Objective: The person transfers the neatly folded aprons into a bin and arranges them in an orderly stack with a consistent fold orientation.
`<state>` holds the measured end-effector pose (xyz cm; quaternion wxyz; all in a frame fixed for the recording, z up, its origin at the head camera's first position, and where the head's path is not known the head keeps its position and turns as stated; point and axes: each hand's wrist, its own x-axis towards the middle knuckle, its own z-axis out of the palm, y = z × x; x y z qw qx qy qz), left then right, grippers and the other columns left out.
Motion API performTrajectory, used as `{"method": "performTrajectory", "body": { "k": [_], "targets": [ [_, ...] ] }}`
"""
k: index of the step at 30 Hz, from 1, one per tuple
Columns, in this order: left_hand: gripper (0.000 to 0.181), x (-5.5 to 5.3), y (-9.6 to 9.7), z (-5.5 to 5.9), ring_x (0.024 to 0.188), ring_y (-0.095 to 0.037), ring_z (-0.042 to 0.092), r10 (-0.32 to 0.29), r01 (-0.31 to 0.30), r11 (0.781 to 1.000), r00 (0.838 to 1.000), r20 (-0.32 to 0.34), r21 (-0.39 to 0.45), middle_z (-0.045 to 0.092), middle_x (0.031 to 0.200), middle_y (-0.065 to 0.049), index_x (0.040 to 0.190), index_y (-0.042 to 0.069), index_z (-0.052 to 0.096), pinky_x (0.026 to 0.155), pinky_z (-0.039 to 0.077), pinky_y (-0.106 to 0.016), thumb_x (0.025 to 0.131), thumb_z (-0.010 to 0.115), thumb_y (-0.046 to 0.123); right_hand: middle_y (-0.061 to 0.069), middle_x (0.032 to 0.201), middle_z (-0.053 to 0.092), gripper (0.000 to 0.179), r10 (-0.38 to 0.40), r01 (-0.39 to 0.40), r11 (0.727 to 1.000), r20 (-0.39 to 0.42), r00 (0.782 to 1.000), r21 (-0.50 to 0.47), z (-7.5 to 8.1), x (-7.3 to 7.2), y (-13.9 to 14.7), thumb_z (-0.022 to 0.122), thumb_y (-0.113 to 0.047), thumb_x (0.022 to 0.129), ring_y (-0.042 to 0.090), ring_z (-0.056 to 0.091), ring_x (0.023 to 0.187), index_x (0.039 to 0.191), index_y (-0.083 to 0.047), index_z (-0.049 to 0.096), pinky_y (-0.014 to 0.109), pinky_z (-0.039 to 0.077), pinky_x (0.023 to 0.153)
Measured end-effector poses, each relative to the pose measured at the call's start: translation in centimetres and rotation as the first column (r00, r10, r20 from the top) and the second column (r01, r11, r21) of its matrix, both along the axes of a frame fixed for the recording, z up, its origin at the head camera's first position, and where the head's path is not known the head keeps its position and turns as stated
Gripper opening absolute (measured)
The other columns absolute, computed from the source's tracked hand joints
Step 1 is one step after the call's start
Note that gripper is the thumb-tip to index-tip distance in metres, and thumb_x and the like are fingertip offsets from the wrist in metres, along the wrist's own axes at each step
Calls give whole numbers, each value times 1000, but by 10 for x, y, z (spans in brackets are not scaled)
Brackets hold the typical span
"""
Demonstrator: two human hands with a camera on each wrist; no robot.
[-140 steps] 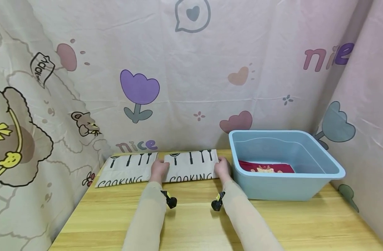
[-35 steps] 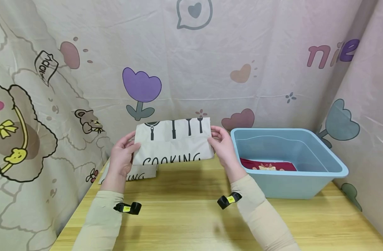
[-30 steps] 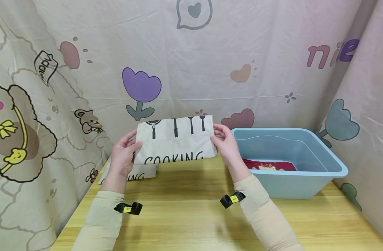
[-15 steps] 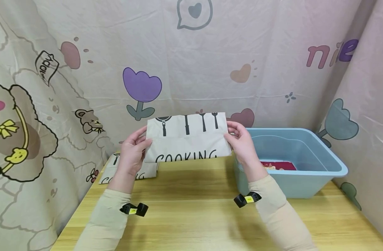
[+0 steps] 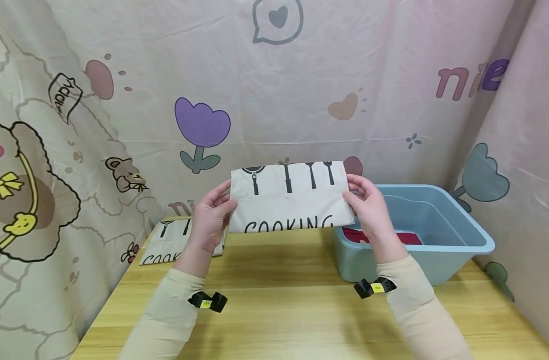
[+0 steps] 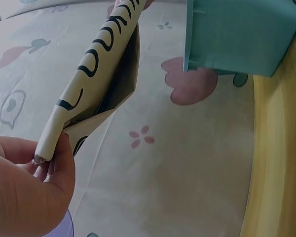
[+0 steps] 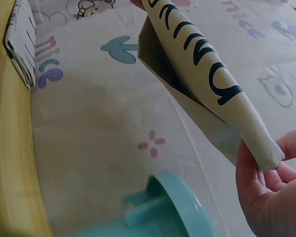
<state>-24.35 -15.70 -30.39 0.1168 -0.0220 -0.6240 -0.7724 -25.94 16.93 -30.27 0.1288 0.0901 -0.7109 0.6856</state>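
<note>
A folded white cloth (image 5: 292,202) printed with black utensils and the word COOKING hangs in the air above the table, stretched between both hands. My left hand (image 5: 211,215) pinches its left edge, thumb in front and fingers behind. At the opposite edge, my right hand (image 5: 371,210) pinches it the same way. Both wrist views show the cloth's lower layers sagging apart beneath the fold. A second folded cloth (image 5: 164,242) with the same print lies on the table at the left, partly covered by my left hand and forearm.
To the right stands a blue plastic tub (image 5: 436,260), its near left rim behind my right wrist. Inside it lies a red printed cloth (image 5: 409,238). The wooden table (image 5: 274,310) runs back to a patterned curtain (image 5: 274,100).
Both hands first gripped the folded cloth flat on the table, then raised it. Over the last second they have carried it rightward, nearer the tub. The second cloth has stayed put.
</note>
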Motion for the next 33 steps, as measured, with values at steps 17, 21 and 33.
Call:
{"method": "performTrajectory", "body": {
  "k": [17,21,33],
  "targets": [
    [52,-6,53,-2,92,-16,63,-21,22,996,1000,-15,82,67,99,-2,137,8,60,67,55,-27,89,62,-12,1,109,54,49,-127,128,986,-12,992,106,0,9,49,58,-10,100,13,56,93,145,1,44,18,52,74],
    [51,-7,65,-7,92,-16,63,-31,32,995,999,-12,96,67,103,-6,136,8,60,68,56,-27,89,62,-13,0,110,54,49,-150,151,980,-12,989,128,-2,11,60,58,-12,100,12,57,94,146,0,44,15,52,77],
    [50,-10,106,-7,89,-17,64,-63,62,991,998,4,122,67,103,-10,133,8,64,68,57,-28,88,62,-14,-6,110,53,51,-237,241,948,-41,971,209,-8,16,97,58,-18,101,10,54,96,147,-3,44,13,49,80]
  ]
}}
